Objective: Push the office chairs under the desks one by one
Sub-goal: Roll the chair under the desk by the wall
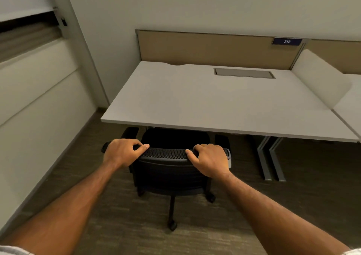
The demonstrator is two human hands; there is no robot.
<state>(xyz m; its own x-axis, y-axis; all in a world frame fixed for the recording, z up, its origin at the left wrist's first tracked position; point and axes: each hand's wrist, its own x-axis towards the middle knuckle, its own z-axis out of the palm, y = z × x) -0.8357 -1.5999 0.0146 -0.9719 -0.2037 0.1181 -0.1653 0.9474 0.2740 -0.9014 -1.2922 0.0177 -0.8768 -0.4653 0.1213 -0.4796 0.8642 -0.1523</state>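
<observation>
Office workstation area. Evidence: white counter (205, 102) backed by a tan partition panel (211, 48) bearing number plate "212" (286, 41), a recessed flap (244, 73), probably for cables, a black mesh-backed office chair (168, 168), and carpeted floor (302, 186).

Brown carpeted floor (293, 206) carries the black office chair (172, 174) and white desk (195, 102).

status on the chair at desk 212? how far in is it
Done: the black office chair is lined up with the white desk labelled 212, seat front and armrests already under its edge. In hand: left hand and right hand both grip the backrest top. Left: the backrest and base are not yet in. No other chairs are in view.
</observation>
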